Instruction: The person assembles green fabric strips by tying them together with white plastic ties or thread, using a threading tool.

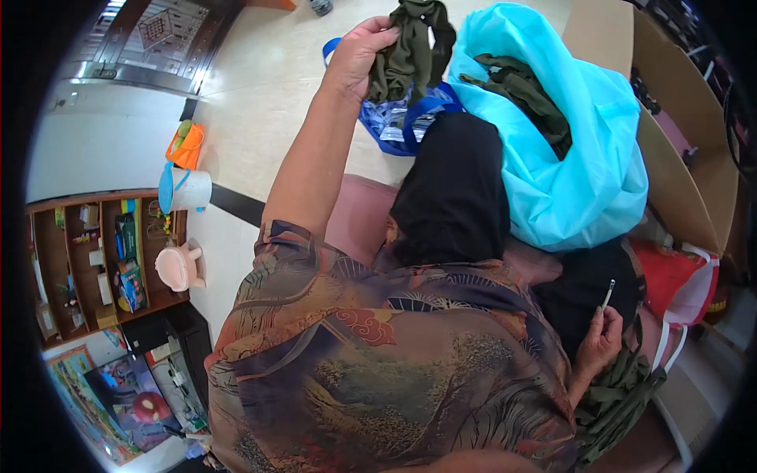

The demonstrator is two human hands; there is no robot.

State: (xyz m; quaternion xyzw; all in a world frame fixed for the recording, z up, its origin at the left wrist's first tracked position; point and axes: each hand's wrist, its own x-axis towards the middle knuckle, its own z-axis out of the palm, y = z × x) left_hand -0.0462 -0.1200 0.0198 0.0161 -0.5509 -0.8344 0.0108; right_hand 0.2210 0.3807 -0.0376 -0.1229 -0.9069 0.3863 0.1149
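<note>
olive cloth [404,57] in left hand [364,54], cigarette [608,294] in right hand [600,342]

Light is bright and soft, while fisheye distortion bends the dark-cornered edges.

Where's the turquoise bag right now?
Head view, upper right: the turquoise bag lies open between the left knee and the cardboard box, with dark green cloth inside.
</note>
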